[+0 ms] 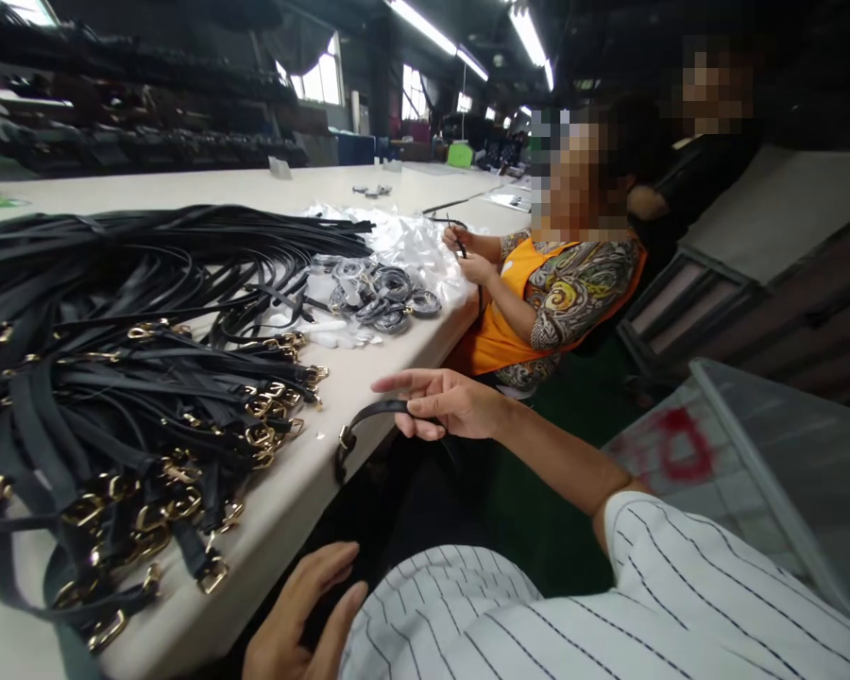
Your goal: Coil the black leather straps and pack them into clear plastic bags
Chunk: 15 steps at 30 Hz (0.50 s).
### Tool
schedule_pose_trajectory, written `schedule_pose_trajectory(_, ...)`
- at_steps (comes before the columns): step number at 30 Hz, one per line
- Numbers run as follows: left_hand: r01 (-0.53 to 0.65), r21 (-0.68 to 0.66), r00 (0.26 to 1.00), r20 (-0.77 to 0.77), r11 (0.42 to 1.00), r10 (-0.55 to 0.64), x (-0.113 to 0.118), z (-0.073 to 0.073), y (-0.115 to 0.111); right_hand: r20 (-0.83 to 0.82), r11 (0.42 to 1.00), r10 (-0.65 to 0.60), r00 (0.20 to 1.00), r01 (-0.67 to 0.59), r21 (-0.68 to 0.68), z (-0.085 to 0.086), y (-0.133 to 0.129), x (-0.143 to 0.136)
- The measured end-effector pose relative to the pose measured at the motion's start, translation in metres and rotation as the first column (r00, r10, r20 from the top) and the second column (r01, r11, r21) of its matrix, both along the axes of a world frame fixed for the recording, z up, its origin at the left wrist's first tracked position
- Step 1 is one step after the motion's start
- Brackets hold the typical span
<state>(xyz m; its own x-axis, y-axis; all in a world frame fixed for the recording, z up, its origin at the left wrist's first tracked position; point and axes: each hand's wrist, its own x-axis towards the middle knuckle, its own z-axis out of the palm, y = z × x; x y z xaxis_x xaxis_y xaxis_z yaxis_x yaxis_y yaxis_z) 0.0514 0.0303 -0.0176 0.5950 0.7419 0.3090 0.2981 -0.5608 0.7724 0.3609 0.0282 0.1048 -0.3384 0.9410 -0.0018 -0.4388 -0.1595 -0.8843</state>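
A thin black belt (381,410) is pinched between the thumb and fingers of my right hand (453,404), just off the table's edge. Its buckle end curls down over the edge. Low in the view, my left hand (303,614) is in front of my body with thumb and fingers apart, holding nothing. To the left lies a big heap of black belts (127,378), their gold buckles (262,434) mostly toward the near edge. Beyond my right hand, several coiled belts (389,295) in clear wrapping sit beside a pile of clear plastic bags (425,247).
The white table (389,364) runs away to the back. A co-worker in an orange vest (517,288) sits at its right side, handling a black strap (460,247). Another person (715,161) is behind. A grey bin with red marking (772,472) stands to my right.
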Motion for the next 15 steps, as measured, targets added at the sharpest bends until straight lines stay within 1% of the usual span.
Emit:
schedule_pose_trajectory(1, -0.009, 0.023, 0.998, 0.054, 1.0, 0.008, 0.018, 0.014, -0.003, 0.027, 0.999, 0.033, 0.999, -0.034, 0.025, 0.006, -0.001, -0.007)
schedule_pose_trajectory(3, -0.1, 0.093, 0.984, 0.156, 0.991, 0.085, 0.048, 0.04, -0.003, 0.099, 0.994, 0.082, 0.992, -0.088, 0.062, 0.013, -0.003, -0.018)
schedule_pose_trajectory(4, -0.146, 0.136, 0.972, 0.204, 0.98, 0.117, 0.059, 0.05, -0.001, 0.129, 0.991, 0.104, 0.986, -0.113, 0.066, 0.014, -0.005, -0.024)
schedule_pose_trajectory(5, -0.178, 0.178, 0.963, 0.235, 0.968, 0.134, 0.069, 0.057, 0.002, 0.145, 0.988, 0.128, 0.981, -0.139, 0.065, 0.013, -0.006, -0.028)
schedule_pose_trajectory(6, -0.18, 0.213, 0.961, 0.247, 0.96, 0.125, 0.075, 0.062, 0.007, 0.146, 0.985, 0.152, 0.978, -0.162, 0.058, 0.011, -0.008, -0.032)
schedule_pose_trajectory(7, -0.145, 0.23, 0.967, 0.238, 0.962, 0.089, 0.08, 0.064, 0.012, 0.136, 0.983, 0.171, 0.976, -0.179, 0.043, 0.008, -0.009, -0.035)
schedule_pose_trajectory(8, -0.083, 0.216, 0.976, 0.215, 0.973, 0.035, 0.083, 0.064, 0.017, 0.122, 0.982, 0.184, 0.975, -0.188, 0.022, 0.005, -0.011, -0.037)
schedule_pose_trajectory(9, -0.004, 0.17, 0.982, 0.187, 0.985, -0.028, 0.084, 0.062, 0.022, 0.11, 0.983, 0.184, 0.977, -0.185, -0.001, 0.002, -0.012, -0.037)
schedule_pose_trajectory(11, 0.133, 0.013, 0.98, 0.147, 0.991, -0.134, 0.082, 0.053, 0.03, 0.113, 0.987, 0.157, 0.981, -0.151, -0.057, -0.001, -0.014, -0.031)
schedule_pose_trajectory(12, 0.162, -0.074, 0.979, 0.138, 0.984, -0.151, 0.079, 0.047, 0.033, 0.12, 0.988, 0.137, 0.983, -0.128, -0.082, -0.001, -0.016, -0.026)
schedule_pose_trajectory(13, 0.16, -0.158, 0.982, 0.125, 0.974, -0.141, 0.075, 0.04, 0.035, 0.125, 0.99, 0.111, 0.986, -0.099, -0.098, 0.0, -0.017, -0.019)
schedule_pose_trajectory(15, 0.099, -0.304, 0.994, 0.078, 0.948, -0.079, 0.066, 0.027, 0.036, 0.138, 0.996, 0.032, 0.99, -0.019, -0.091, 0.003, -0.02, -0.001)
